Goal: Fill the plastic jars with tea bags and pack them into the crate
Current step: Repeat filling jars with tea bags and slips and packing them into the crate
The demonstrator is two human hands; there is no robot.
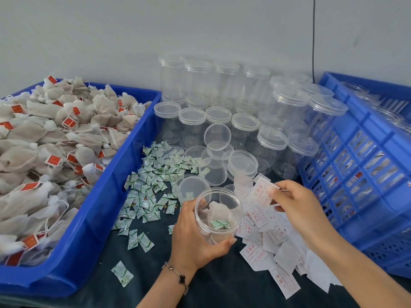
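Note:
My left hand (pixel 195 236) grips an open clear plastic jar (pixel 219 213) low in the middle of the view. Tea bags and one small green-and-white packet lie inside it. My right hand (pixel 298 205) pinches a white paper slip with red print (pixel 263 192) just to the right of the jar's mouth. A blue tray (pixel 106 192) on the left is heaped with tea bags (pixel 44 134) with red tags. The blue slatted crate (pixel 364 165) stands tilted at the right, with clear jars lying inside it.
Several empty lidded jars (pixel 224 101) stand stacked against the wall behind. Loose clear lids (pixel 216 134) lie in front of them. Green-and-white packets (pixel 146 192) are strewn over the dark table, and a pile of white printed slips (pixel 271 247) lies under my right hand.

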